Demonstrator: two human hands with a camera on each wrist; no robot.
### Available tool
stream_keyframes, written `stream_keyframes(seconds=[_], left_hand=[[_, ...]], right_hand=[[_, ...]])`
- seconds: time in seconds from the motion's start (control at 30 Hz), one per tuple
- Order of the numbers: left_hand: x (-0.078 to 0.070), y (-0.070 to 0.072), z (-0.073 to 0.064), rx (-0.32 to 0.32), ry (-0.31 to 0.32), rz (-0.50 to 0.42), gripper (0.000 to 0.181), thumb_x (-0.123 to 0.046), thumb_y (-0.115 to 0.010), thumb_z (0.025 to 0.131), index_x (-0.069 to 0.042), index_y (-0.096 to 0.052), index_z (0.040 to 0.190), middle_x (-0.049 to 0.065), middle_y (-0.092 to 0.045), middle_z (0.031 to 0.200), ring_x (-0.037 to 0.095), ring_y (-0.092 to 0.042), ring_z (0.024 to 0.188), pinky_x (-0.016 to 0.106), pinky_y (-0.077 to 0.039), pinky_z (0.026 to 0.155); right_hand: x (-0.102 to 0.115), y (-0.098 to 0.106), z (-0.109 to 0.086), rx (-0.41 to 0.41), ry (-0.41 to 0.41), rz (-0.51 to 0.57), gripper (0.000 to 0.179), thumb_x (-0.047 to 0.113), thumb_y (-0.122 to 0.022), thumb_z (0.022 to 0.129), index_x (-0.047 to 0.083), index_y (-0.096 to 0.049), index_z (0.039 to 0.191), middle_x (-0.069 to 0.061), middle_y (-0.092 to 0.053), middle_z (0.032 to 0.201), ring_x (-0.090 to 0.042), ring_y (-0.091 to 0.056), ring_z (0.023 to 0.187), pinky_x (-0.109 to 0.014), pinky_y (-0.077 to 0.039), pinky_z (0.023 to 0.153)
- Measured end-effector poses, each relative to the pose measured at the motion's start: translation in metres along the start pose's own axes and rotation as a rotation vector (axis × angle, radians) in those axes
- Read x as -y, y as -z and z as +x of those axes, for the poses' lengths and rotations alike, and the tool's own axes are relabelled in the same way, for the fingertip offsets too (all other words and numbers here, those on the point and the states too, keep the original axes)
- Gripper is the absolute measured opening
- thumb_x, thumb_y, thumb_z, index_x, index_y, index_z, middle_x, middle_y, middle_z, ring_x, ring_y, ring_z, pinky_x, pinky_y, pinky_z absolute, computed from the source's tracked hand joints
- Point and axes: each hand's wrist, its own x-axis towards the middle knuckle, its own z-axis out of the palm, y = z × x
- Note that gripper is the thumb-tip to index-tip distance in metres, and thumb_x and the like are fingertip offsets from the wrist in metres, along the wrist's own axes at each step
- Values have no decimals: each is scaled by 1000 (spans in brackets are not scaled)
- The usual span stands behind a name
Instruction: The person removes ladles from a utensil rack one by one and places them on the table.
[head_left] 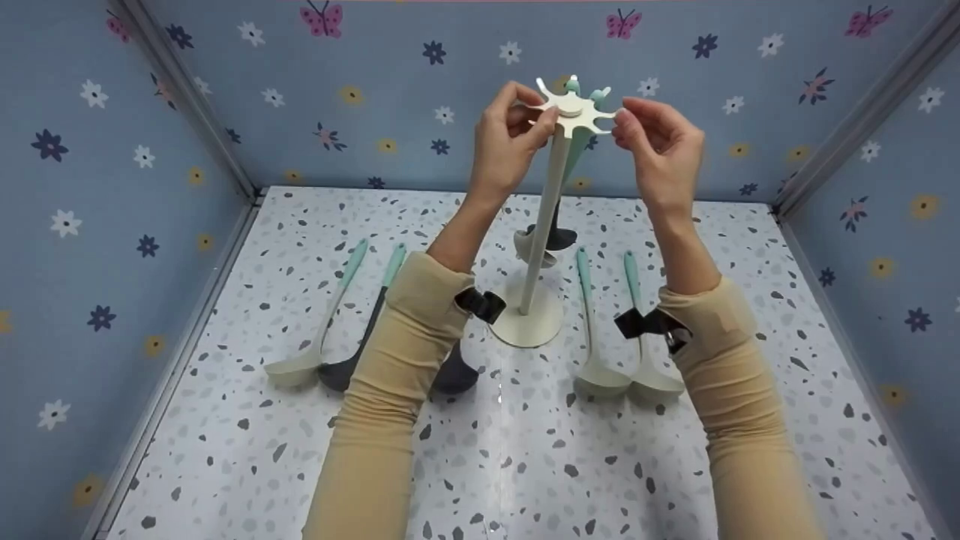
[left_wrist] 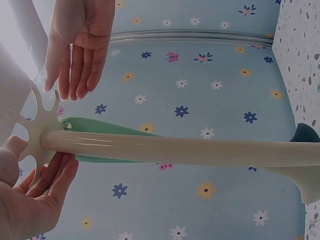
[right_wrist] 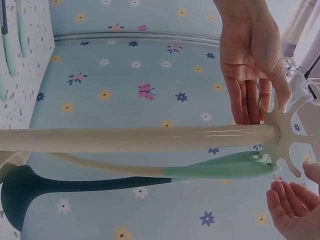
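Note:
A cream utensil rack stands upright, with a round base (head_left: 527,334), a tall pole (head_left: 546,202) and a star of curved hooks (head_left: 576,114) on top. My left hand (head_left: 504,142) grips the hook piece from the left, thumb above and fingers below. Right beside the hook tips on the other side is my right hand (head_left: 664,154), fingers loosely bent around nothing. Two ladles hang by mint handles behind the pole: one dark ladle (right_wrist: 19,195) and one light ladle (right_wrist: 115,167). In the head view the pole partly hides their bowls.
On the speckled table (head_left: 510,465), a light ladle (head_left: 296,367) and a dark ladle (head_left: 341,373) lie left. Another dark ladle (head_left: 456,373) is mostly covered by my left sleeve. Two light ladles (head_left: 600,379) lie at the right. Flowered panels (head_left: 420,82) enclose the table.

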Motion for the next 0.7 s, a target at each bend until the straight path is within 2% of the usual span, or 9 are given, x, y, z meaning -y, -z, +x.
stream_keyframes(seconds=[0.1,0.33,0.53,0.7], left_hand=[[1,0,0,-4,2,4,10,0,-55,85,7,-49,90,18,-62,82,20,-56,67,22,-46,63],[-2,-1,0,-11,2,26,11,0,-55,85,7,-49,91,19,-62,84,32,-56,75,22,-46,63],[1,-2,0,-21,-19,47,12,0,-54,86,8,-49,93,20,-62,87,21,-59,79,22,-46,69],[17,-2,7,-14,-18,66,16,-4,-56,86,6,-51,97,17,-63,88,18,-60,80,22,-47,71]], right_hand=[[-1,-3,1,2,12,10,13,-1,-60,81,-9,-63,92,-14,-62,79,-22,-58,71,-24,-50,69],[-3,-4,2,1,44,-26,11,-1,-60,82,-9,-64,88,-14,-63,79,-27,-58,72,-25,-50,70],[-1,-4,4,-9,-28,16,8,-1,-62,80,-7,-66,85,-13,-63,78,-21,-58,70,-23,-50,69],[-1,-4,5,-10,-43,22,8,-1,-63,80,-8,-65,84,-13,-63,77,-22,-57,70,-22,-49,68]])
